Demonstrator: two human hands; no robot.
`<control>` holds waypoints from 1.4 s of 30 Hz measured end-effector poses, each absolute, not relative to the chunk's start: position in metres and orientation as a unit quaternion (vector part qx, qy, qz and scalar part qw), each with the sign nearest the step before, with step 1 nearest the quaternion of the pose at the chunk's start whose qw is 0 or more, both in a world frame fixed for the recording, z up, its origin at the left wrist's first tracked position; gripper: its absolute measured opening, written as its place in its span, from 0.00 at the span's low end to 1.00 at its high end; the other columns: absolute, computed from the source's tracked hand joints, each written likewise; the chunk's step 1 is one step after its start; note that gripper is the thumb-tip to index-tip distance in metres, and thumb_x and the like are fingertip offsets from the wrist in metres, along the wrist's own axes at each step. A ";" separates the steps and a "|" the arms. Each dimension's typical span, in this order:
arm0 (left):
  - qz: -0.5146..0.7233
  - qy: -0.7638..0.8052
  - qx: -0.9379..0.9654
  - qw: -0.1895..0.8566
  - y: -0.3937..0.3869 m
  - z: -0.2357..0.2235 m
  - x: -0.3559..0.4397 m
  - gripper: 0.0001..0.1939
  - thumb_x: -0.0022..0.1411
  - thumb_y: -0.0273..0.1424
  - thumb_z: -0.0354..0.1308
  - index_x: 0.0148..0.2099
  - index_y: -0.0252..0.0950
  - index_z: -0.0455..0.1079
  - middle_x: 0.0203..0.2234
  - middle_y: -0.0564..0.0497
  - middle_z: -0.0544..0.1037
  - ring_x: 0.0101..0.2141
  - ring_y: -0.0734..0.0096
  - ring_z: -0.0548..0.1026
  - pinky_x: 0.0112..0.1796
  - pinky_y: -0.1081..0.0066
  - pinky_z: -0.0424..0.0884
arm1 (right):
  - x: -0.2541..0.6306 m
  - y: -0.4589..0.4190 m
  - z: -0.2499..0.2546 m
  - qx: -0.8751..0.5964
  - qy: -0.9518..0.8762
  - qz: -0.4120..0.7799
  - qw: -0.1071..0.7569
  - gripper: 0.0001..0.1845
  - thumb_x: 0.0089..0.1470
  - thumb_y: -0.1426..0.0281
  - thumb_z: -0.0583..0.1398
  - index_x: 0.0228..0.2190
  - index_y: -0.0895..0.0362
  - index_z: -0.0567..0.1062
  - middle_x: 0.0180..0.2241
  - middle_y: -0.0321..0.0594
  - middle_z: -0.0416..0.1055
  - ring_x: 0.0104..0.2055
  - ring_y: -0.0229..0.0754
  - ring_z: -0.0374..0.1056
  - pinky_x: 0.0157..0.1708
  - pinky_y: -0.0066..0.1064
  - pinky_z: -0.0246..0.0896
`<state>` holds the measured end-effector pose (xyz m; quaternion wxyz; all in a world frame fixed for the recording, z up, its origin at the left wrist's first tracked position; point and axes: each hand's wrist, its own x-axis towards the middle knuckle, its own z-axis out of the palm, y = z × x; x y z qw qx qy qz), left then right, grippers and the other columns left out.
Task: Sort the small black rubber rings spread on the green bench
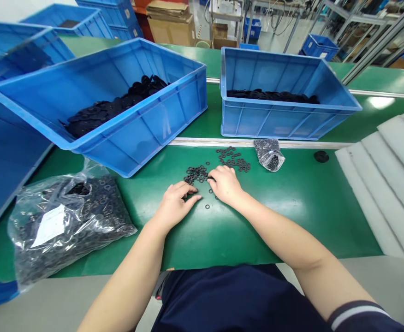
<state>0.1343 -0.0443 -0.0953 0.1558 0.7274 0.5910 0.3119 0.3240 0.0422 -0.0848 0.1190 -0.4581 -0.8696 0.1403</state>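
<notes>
Beyond the left hand (175, 203), fingers parted, a blue bin (153, 123) holds black pieces (127, 99)
The right hand (225, 185), grip unclear, touches small rings (195, 174)

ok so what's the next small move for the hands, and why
I'd probably have the left hand slide the stray black ring up to the left ring pile: it lies apart on the green table, near that hand, while the right hand is at the pile's right edge.
</notes>
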 end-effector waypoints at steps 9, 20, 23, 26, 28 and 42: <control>0.301 0.595 0.734 0.129 -0.033 -0.111 0.138 0.09 0.68 0.35 0.55 0.39 0.37 0.74 0.33 0.47 0.77 0.36 0.63 0.75 0.40 0.64 0.71 | 0.338 0.043 -0.072 -0.510 -0.848 0.127 0.073 0.09 0.62 0.70 0.59 0.35 0.56 0.80 0.39 0.47 0.74 0.46 0.52 0.66 0.46 0.43 0.57; 0.343 0.666 0.659 0.057 -0.034 -0.110 0.142 0.10 0.68 0.37 0.55 0.36 0.37 0.71 0.29 0.49 0.74 0.31 0.66 0.73 0.34 0.67 0.68 | 0.319 0.053 -0.078 -0.458 -0.880 0.106 0.070 0.11 0.64 0.68 0.57 0.36 0.56 0.80 0.40 0.49 0.74 0.48 0.54 0.66 0.46 0.44 0.59; 0.339 0.646 0.676 0.105 -0.038 -0.107 0.133 0.13 0.66 0.42 0.59 0.36 0.38 0.71 0.28 0.51 0.74 0.30 0.68 0.73 0.33 0.68 0.68 | 0.325 0.056 -0.073 -0.487 -0.866 0.100 0.053 0.13 0.64 0.69 0.56 0.34 0.57 0.80 0.39 0.50 0.75 0.47 0.54 0.66 0.46 0.45 0.60; 0.303 0.600 0.720 0.175 -0.041 -0.103 0.128 0.13 0.61 0.43 0.64 0.37 0.38 0.73 0.27 0.52 0.76 0.29 0.68 0.74 0.32 0.69 0.68 | 0.334 0.055 -0.067 -0.523 -0.844 0.093 0.073 0.12 0.63 0.68 0.57 0.35 0.58 0.80 0.40 0.52 0.75 0.47 0.56 0.66 0.46 0.45 0.61; 0.280 0.585 0.737 0.188 -0.043 -0.101 0.128 0.10 0.62 0.41 0.63 0.36 0.39 0.73 0.27 0.52 0.77 0.29 0.68 0.74 0.32 0.69 0.68 | 0.347 0.052 -0.064 -0.527 -0.834 0.100 0.127 0.11 0.63 0.67 0.58 0.36 0.59 0.80 0.40 0.50 0.75 0.47 0.54 0.67 0.47 0.43 0.62; 0.335 0.608 0.718 0.058 -0.039 -0.112 0.148 0.09 0.69 0.33 0.55 0.40 0.35 0.74 0.30 0.49 0.76 0.31 0.68 0.75 0.35 0.69 0.71 | 0.494 0.108 -0.089 -0.661 -0.726 0.035 0.187 0.18 0.59 0.62 0.58 0.45 0.61 0.78 0.41 0.52 0.77 0.43 0.52 0.71 0.45 0.39 0.64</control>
